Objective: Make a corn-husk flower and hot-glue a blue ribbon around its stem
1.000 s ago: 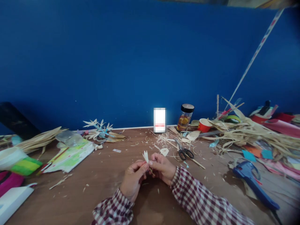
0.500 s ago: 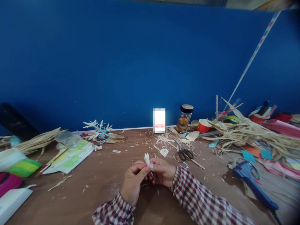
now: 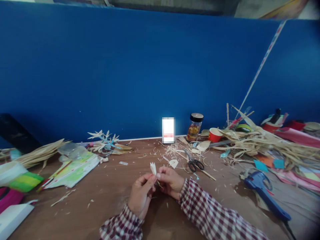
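Between the thumb and fingers of my left hand (image 3: 142,191) is a small pale corn husk flower (image 3: 153,168), its split petals pointing up. My right hand (image 3: 171,181) is closed beside it, thumb and fingertips pinching at the flower's lower side. A thin pale strand shows below the petals, between the two hands; the fingers hide the rest of the base. Both hands are just above the brown table (image 3: 110,196). Beyond them, to the right, lie black-handled scissors (image 3: 195,164) and a thin wooden stick (image 3: 209,175).
Husk scraps (image 3: 171,151) litter the table. At the back stand a black-lidded jar (image 3: 194,127) and a red paper cup (image 3: 215,135). A blue glue gun (image 3: 266,195) and dried husk strips (image 3: 260,140) lie right. On the left are a husk spray (image 3: 106,141) and a painted sheet (image 3: 75,171).
The view has tilted up and shifted slightly. My hands and the flower sit a little further left, and my right fingers have drawn slightly apart from the left ones.
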{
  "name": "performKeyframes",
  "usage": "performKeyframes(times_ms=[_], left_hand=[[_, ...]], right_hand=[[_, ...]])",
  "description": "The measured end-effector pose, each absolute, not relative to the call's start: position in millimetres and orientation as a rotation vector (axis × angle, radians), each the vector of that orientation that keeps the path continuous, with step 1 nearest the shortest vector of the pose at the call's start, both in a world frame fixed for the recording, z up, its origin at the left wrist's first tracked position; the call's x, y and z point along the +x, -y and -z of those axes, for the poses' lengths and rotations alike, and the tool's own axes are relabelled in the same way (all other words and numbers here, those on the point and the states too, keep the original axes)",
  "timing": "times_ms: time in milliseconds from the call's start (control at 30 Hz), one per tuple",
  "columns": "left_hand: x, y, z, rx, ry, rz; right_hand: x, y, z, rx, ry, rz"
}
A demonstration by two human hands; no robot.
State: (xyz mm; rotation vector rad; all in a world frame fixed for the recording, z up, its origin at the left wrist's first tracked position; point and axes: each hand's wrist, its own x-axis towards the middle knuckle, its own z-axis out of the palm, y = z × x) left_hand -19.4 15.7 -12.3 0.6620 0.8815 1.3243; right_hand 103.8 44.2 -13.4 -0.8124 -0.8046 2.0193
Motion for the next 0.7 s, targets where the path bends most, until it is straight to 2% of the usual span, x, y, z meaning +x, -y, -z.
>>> performKeyframes(times_ms=[233, 700], left_hand=[[-20.1, -18.4, 10.1, 0.587, -0.875, -1.276], [-19.8, -17.9, 14.5, 0.637, -0.821, -1.214]], right_hand=[[103.0, -45.1, 14.7, -0.728, 0.875, -1.897], [102.8, -45.2, 15.3, -0.726, 0.896, -1.861]])
